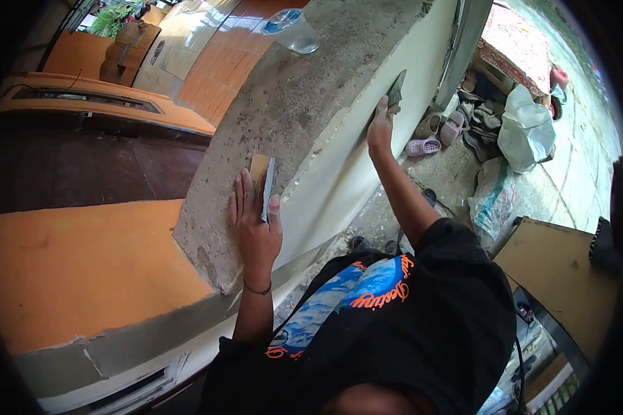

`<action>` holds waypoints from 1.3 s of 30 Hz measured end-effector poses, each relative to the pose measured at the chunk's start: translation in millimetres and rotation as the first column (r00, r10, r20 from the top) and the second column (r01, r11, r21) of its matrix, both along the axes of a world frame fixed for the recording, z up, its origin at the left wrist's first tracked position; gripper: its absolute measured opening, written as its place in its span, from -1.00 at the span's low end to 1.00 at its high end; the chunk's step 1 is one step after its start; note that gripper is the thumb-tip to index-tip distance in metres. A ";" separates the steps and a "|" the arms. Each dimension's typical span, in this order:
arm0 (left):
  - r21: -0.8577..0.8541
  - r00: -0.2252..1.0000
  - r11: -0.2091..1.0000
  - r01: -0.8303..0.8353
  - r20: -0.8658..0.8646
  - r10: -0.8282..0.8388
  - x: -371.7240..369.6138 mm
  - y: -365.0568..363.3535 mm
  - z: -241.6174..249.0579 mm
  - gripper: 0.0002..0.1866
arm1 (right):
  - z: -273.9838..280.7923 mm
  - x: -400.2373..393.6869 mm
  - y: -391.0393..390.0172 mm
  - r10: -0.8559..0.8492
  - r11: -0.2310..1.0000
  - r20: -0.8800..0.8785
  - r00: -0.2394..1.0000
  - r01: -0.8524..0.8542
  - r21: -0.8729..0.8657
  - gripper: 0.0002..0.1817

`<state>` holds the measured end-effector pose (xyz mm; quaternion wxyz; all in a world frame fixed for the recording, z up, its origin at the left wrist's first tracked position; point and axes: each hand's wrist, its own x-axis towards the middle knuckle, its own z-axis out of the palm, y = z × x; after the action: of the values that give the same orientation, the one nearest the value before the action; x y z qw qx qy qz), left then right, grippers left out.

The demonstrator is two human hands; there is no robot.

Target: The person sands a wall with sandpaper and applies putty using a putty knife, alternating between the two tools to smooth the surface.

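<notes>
My left hand point(255, 225) rests on the rough concrete ledge point(284, 104), its thumb and fingers closed around a flat scraper point(268, 187) with a grey metal edge and a tan side. To the right, my right hand point(379, 131) grips a putty knife point(396, 92), its dark blade lying against the white wall face point(346, 173) below the ledge. The fingers hide the handle. Pale filler-like patches line the ledge's edge.
A clear plastic tub point(292, 31) stands on the ledge's far end. Several shoes point(457, 124), a white sack point(527, 128) and a second sack point(493, 194) lie on the floor at right. A brown board point(557, 263) is nearby; an orange wall point(97, 270) lies left.
</notes>
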<state>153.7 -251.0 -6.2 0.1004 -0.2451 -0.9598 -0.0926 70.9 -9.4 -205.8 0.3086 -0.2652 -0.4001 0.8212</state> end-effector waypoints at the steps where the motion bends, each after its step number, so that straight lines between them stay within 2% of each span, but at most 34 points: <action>1: 0.016 1.000 1.000 0.018 -0.009 -0.018 -0.3 -1.4 -1.0 -0.54 | 5.3 17.6 -38.2 0.033 0.999 -0.097 0.995 -0.036 -0.026 -0.31; 3: 0.030 0.999 0.999 0.043 -0.019 -0.042 0.7 -5.6 -1.9 -0.54 | 55.8 69.5 -109.2 -0.056 0.918 0.032 0.998 0.039 0.394 -0.35; 5: -0.034 0.996 0.996 0.079 -0.050 -0.081 1.3 -8.8 -1.4 -0.45 | 36.3 102.8 -169.9 0.050 0.771 0.174 0.984 -0.148 0.619 -0.30; 7: -0.002 0.994 0.995 0.097 -0.048 -0.097 1.6 -14.5 -3.0 -0.45 | 35.8 132.7 -216.9 0.112 0.654 0.126 0.986 -0.169 0.737 -0.26; 10: 0.062 0.992 0.991 0.120 -0.039 -0.118 -1.0 -13.9 -5.8 -0.48 | 44.5 137.4 -222.2 0.101 0.637 0.092 0.991 -0.136 0.759 -0.26; 12: 0.125 0.996 0.988 0.087 -0.015 -0.085 -2.0 -16.4 -11.0 -0.50 | 48.3 118.1 -194.1 0.045 0.661 0.088 0.995 -0.096 0.745 -0.27; 13: 0.131 0.995 0.986 0.101 -0.016 -0.100 -1.9 -14.7 -8.5 -0.50 | 53.4 103.7 -172.7 0.011 0.682 0.082 0.997 -0.067 0.728 -0.29; 14: 0.060 0.995 0.993 0.097 -0.003 -0.097 -1.0 -12.8 -4.8 -0.49 | 61.7 88.9 -147.9 -0.038 0.733 0.042 0.998 0.000 0.681 -0.33; 16: -0.034 0.996 0.995 0.090 0.012 -0.089 0.1 -10.8 -0.9 -0.40 | 44.3 42.8 -98.3 -0.077 0.852 -0.034 0.996 0.083 0.516 -0.40; 17: -0.028 0.996 0.996 0.088 0.007 -0.087 0.8 -9.2 0.7 -0.40 | 84.0 41.8 -61.1 -0.163 0.806 -0.012 0.987 0.140 0.575 -0.39; 19: -0.105 0.998 0.993 0.059 0.012 -0.058 0.1 -3.0 4.2 -0.34 | 82.9 7.9 -0.9 -0.205 0.812 -0.109 0.973 0.231 0.536 -0.37; 20: -0.118 0.999 0.992 0.033 0.014 -0.032 -1.9 -1.8 3.1 -0.29 | 85.5 -7.1 28.1 -0.215 0.857 -0.181 0.960 0.274 0.436 -0.33; 22: -0.116 1.000 0.993 0.006 0.018 -0.004 -3.1 2.6 3.5 -0.28 | 78.2 -37.7 91.5 -0.200 0.878 -0.211 0.957 0.270 0.396 -0.34; 23: -0.123 1.000 0.992 -0.016 0.025 0.020 -3.6 3.6 3.3 -0.28 | 78.0 -50.8 122.0 -0.240 0.843 -0.207 0.949 0.309 0.441 -0.36; 24: -0.138 0.999 0.990 -0.026 0.020 0.029 -4.9 2.6 1.8 -0.25 | 76.2 -61.8 154.0 -0.220 0.859 -0.174 0.960 0.275 0.432 -0.35; 25: -0.136 0.999 0.990 -0.032 0.018 0.035 -6.2 4.6 2.5 -0.25 | 36.8 -95.4 194.2 -0.201 0.940 -0.127 0.971 0.228 0.254 -0.30; 26: -0.135 0.999 0.990 -0.044 0.021 0.047 -6.0 6.2 3.1 -0.24 | 53.4 -94.9 223.5 -0.061 0.995 -0.110 0.992 0.069 0.070 -0.27; 27: -0.133 0.998 0.989 -0.056 0.025 0.060 -5.9 7.6 3.5 -0.23 | 50.2 -107.5 255.0 -0.049 0.996 -0.117 0.992 0.057 0.070 -0.26; 28: -0.133 0.997 0.989 -0.064 0.027 0.068 -5.4 7.6 4.4 -0.23 | 33.5 -133.8 294.5 -0.143 0.981 -0.044 0.989 0.148 0.124 -0.27; 30: -0.166 0.997 0.984 -0.069 0.011 0.072 -5.1 10.0 4.1 -0.22 | 78.9 -124.0 331.8 -0.069 0.996 0.163 0.984 0.076 -0.041 -0.26; 32: -0.158 0.998 0.986 -0.058 0.015 0.061 -7.3 12.1 1.8 -0.21 | 54.9 -144.6 377.8 -0.071 0.997 0.116 0.991 0.069 0.024 -0.27; 33: -0.156 0.998 0.986 -0.054 0.024 0.058 -6.1 8.8 3.4 -0.21 | 45.2 -152.8 385.1 -0.063 0.995 0.074 0.995 0.056 0.085 -0.28; 34: -0.163 0.998 0.985 -0.061 0.020 0.065 -5.4 6.6 5.5 -0.21 | 73.1 -132.7 356.9 -0.050 0.998 0.133 0.990 0.046 0.033 -0.27; 35: -0.164 0.998 0.985 -0.056 0.014 0.059 -6.5 7.6 5.7 -0.21 | 76.5 -125.1 329.5 -0.041 0.999 0.133 0.990 0.037 0.031 -0.27; 37: -0.157 0.998 0.986 -0.058 0.026 0.062 -3.6 7.5 2.8 -0.22 | 75.6 -106.3 283.5 -0.102 0.988 0.130 0.986 0.085 0.130 -0.22; 39: -0.158 0.999 0.987 -0.037 -0.002 0.037 -4.5 5.8 2.3 -0.23 | 48.9 -89.4 230.0 -0.131 0.941 0.025 0.991 0.116 0.318 -0.19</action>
<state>149.2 -245.1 -3.9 0.0819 -0.2345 -0.9685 -0.0143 -18.5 220.6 -156.9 0.3886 -0.2558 -0.5158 0.7194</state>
